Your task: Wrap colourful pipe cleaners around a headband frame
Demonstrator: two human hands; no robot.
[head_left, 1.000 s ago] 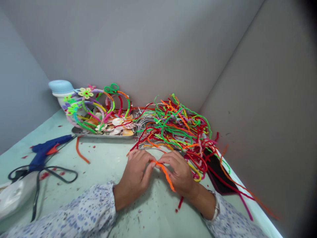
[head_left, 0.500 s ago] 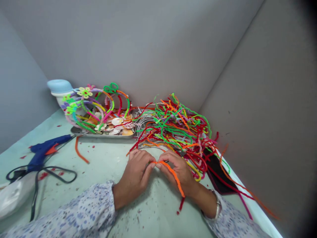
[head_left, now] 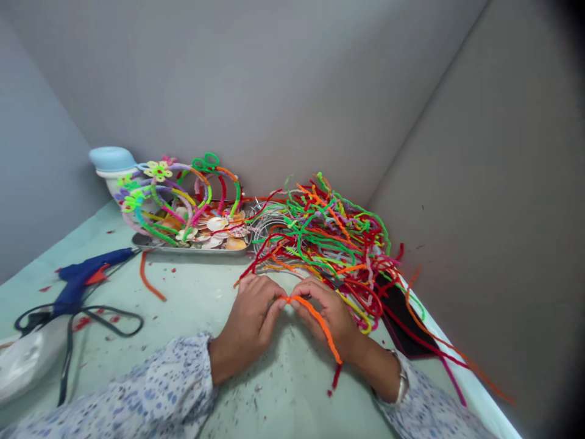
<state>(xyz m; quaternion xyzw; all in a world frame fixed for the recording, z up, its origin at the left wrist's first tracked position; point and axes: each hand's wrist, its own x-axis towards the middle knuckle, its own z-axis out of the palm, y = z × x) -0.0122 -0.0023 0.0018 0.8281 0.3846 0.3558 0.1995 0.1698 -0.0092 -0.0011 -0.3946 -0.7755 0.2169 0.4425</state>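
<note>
- No text, label, brand, number or sign can be read on anything in view.

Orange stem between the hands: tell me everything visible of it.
The orange stem looks fuzzy, like pipe cleaner. The left hand and right hand pinch it above the table. One length arches across the right hand and droops toward the camera, its tip beside a short red piece; contact is unclear. Part is hidden.
</note>
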